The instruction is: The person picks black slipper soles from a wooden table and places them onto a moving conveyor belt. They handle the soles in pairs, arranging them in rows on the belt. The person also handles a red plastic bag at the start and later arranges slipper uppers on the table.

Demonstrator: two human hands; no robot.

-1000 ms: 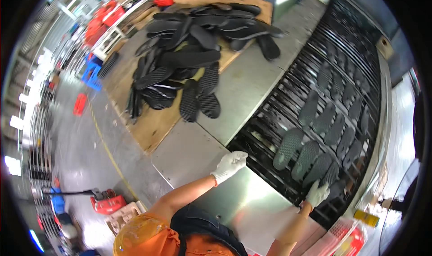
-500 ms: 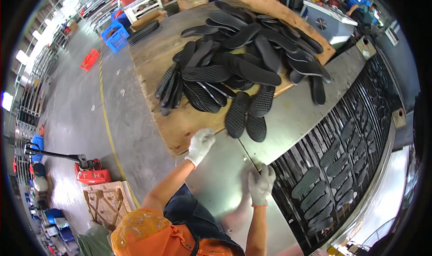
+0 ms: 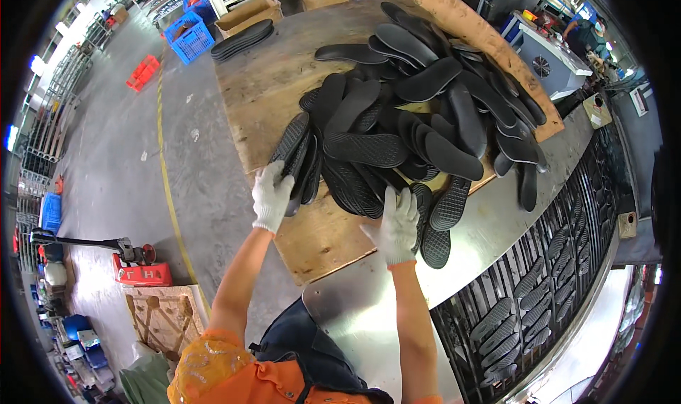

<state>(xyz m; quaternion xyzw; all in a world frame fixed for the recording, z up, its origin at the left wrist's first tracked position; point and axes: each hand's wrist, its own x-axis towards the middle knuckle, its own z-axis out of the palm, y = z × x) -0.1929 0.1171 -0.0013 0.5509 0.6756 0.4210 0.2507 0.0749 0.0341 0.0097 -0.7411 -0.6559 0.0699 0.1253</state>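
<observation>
A big heap of black rubber shoe soles (image 3: 418,113) lies on a wooden board (image 3: 312,234). My left hand (image 3: 272,195), in a white glove, rests on a stack of soles (image 3: 298,156) standing on edge at the heap's left side. My right hand (image 3: 396,223), also gloved, touches the soles at the heap's near edge, beside a ribbed sole (image 3: 355,187). Whether either hand has closed round a sole is hidden by the gloves and the pile.
A black slatted conveyor (image 3: 553,283) carrying several soles runs at the lower right, with a steel table surface (image 3: 355,312) before it. A red pallet jack (image 3: 135,262) and a wooden pallet (image 3: 159,319) stand on the floor at the left. Blue crates (image 3: 191,21) stand at the back.
The view has swung from the conveyor to the heap of soles. Both hands have left the steel table and conveyor edge and reached forward onto the heap.
</observation>
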